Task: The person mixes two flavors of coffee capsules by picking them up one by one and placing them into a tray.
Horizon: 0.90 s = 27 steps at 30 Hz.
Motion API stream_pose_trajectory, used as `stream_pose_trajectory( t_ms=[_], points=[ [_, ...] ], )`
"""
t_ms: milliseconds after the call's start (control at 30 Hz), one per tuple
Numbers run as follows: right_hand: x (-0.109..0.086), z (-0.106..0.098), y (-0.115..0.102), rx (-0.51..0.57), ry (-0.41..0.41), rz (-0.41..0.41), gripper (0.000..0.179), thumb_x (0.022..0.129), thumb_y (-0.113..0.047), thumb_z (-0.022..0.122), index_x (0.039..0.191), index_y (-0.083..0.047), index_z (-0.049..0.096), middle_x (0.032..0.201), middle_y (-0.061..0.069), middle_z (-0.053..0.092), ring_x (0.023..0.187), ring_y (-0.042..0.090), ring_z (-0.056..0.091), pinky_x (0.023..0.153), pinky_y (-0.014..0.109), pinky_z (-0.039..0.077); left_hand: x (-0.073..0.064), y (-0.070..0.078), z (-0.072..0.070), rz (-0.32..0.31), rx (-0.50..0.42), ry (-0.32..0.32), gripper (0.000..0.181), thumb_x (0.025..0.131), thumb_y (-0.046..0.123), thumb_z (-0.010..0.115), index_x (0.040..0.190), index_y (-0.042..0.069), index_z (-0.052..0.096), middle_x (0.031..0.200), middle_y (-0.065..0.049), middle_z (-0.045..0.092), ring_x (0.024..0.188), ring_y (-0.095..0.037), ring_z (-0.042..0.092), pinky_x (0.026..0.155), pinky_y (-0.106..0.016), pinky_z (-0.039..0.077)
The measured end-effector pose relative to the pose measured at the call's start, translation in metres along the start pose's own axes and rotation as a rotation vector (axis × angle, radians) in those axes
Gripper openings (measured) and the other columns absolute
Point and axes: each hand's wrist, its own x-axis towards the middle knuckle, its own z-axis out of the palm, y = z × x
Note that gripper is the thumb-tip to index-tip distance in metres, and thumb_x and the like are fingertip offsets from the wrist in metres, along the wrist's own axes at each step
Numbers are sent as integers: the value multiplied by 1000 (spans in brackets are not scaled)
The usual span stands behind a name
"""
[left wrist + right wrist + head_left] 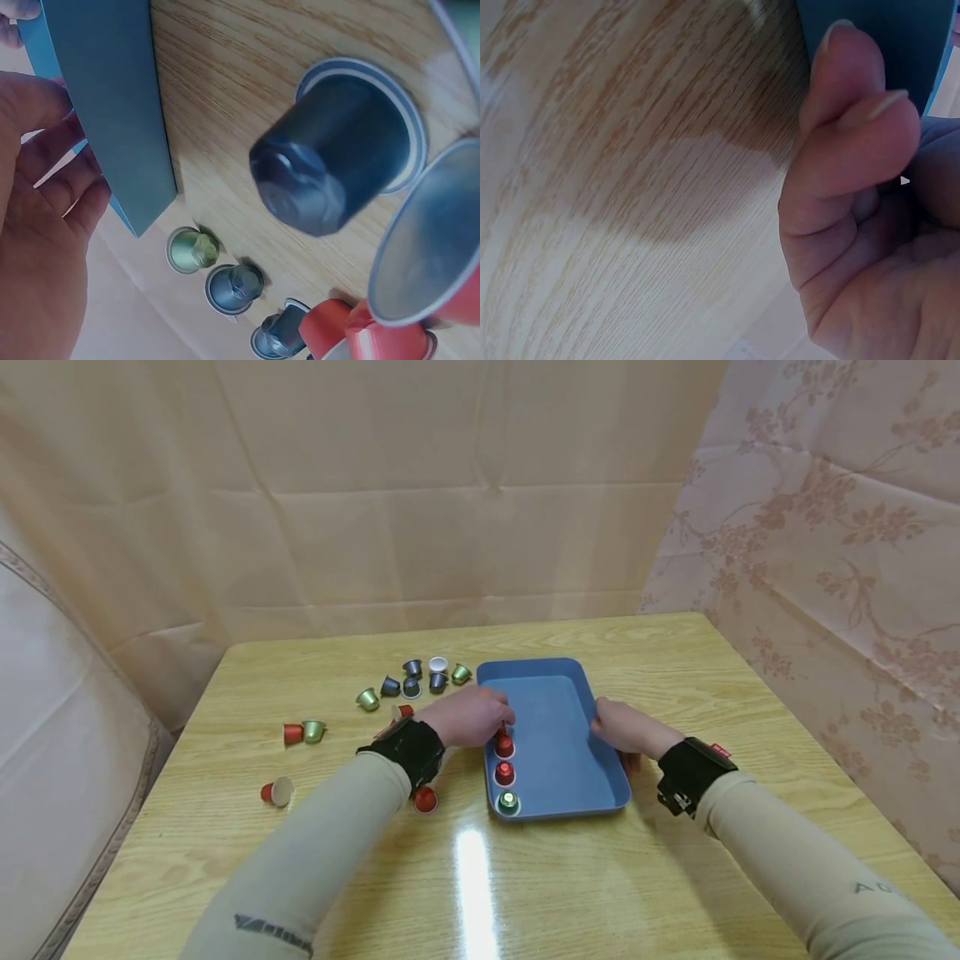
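A blue tray lies on the table between both hands. My left hand reaches over its left wall, fingertips down inside, pinching a coffee capsule of which only a red sliver shows. Just in front, along that wall, two red capsules and a green capsule stand in a line inside the tray. My right hand grips the tray's right wall, with curled fingers against the outside. In the left wrist view, the left fingertips are hidden behind the tray wall.
Several dark and green capsules are grouped behind the left hand. Left of the left arm lie a red capsule, a green capsule and a tipped red one. Another red capsule stands beside the left forearm. Curtains hang behind the table.
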Motion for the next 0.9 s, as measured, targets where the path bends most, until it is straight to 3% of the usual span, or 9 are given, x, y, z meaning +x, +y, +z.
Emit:
stream_pose_trajectory(
  t_ms=[133, 333, 700, 900],
  points=[
    [0, 0, 0, 1, 3, -4, 27, 100, -8, 31, 117, 13, 35, 58, 17, 58, 36, 25, 57, 35, 38, 50, -3, -2, -2, -18, -19, 28, 26, 97, 8, 50, 113, 14, 70, 105, -2, 65, 97, -16, 58, 92, -34, 49],
    [-1, 0, 0, -9, 2, -1, 32, 101, -8, 30, 122, 15, 33, 61, 16, 58, 37, 25, 57, 36, 38, 50, -9, -6, -7, -45, 16, 74, 25, 97, 11, 50, 114, 15, 69, 112, -1, 64, 108, -19, 56, 107, -38, 36],
    [0, 1, 1, 2, -10, 10, 34, 101, -9, 30, 125, 15, 31, 59, 16, 59, 37, 26, 58, 37, 39, 50, -19, -20, -6, -124, 44, 154, 28, 93, 11, 57, 119, 15, 65, 119, -4, 60, 111, -23, 52, 98, -40, 44],
    [1, 1, 1, 6, -13, 16, 38, 101, -9, 30, 130, 16, 28, 61, 17, 59, 38, 26, 58, 37, 39, 51, -24, -29, -5, -239, 4, 144, 34, 94, 15, 54, 127, 15, 60, 127, -6, 57, 120, -27, 47, 103, -44, 39]
  ],
)
